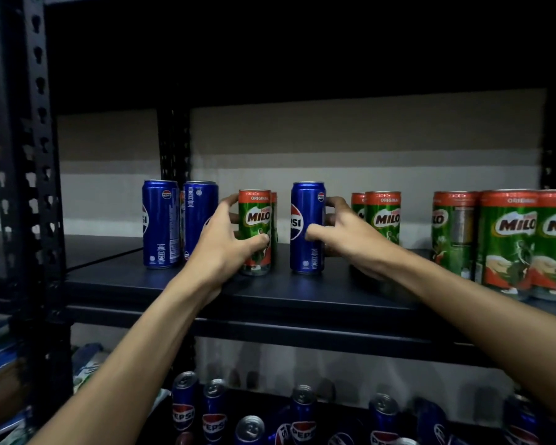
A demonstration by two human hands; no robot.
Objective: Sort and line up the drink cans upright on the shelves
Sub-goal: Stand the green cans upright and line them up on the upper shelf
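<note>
Dark metal shelf (302, 297) lined with upright drink cans.
From the left: two blue Pepsi cans (161, 224) side by side, a Milo can (256, 232) with another just behind it, a middle Pepsi can (307, 228), a Milo pair (382, 220), then a Milo cluster (507, 242). The lower shelf (341, 412) holds more Pepsi cans (302, 409).

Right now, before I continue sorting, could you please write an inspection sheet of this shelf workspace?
Surface: dark metal shelf board, cans standing on it.
Job's things: two tall blue Pepsi cans upright at left; short green-and-red Milo can and middle blue Pepsi can upright, apart; more Milo cans upright at right; lower-shelf Pepsi cans crowded together.
Clutter: blurred packaging at lower left, unclear.
Hands: left hand grips the short Milo can; right hand grips the middle Pepsi can.
Cables: nothing seen.
Surroundings: black perforated steel post; pale wall behind.
</note>
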